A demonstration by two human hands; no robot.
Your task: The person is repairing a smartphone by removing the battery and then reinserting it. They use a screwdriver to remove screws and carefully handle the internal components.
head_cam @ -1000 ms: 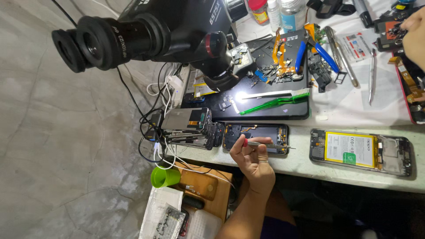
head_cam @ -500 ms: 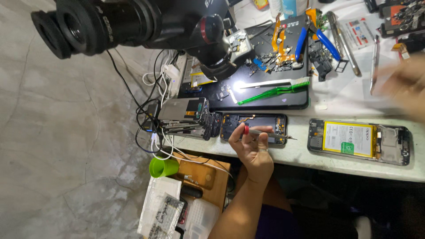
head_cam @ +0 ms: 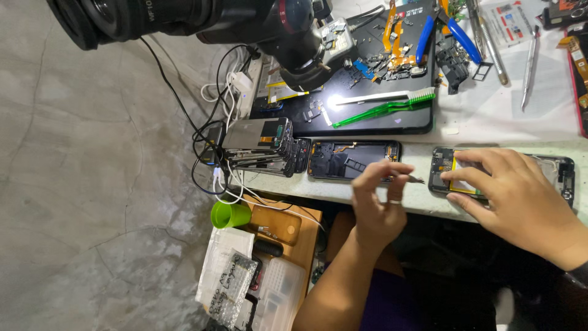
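My left hand [head_cam: 376,208] is raised at the table's front edge, pinching thin metal tweezers [head_cam: 418,179] whose tip points right. Just beyond it lies an opened black phone frame [head_cam: 349,160]. My right hand [head_cam: 520,202] lies over a second opened phone [head_cam: 440,167] with a yellow battery. Its fingers are on the phone's far edge and its thumb on the near edge. That hand hides most of the phone. The tweezer tip is just left of the phone's end.
A black microscope [head_cam: 202,15] hangs over a black work mat [head_cam: 367,122] with a green brush [head_cam: 386,109] and small parts. Blue-handled pliers [head_cam: 459,37] lie behind. A stack of phones [head_cam: 257,144] and cables sit left. A green cup [head_cam: 229,214] and a wooden box [head_cam: 288,227] are below.
My right hand has come down from the far right of the table onto the phone with the battery. My left hand has shifted right with the tweezers, away from the black phone frame.
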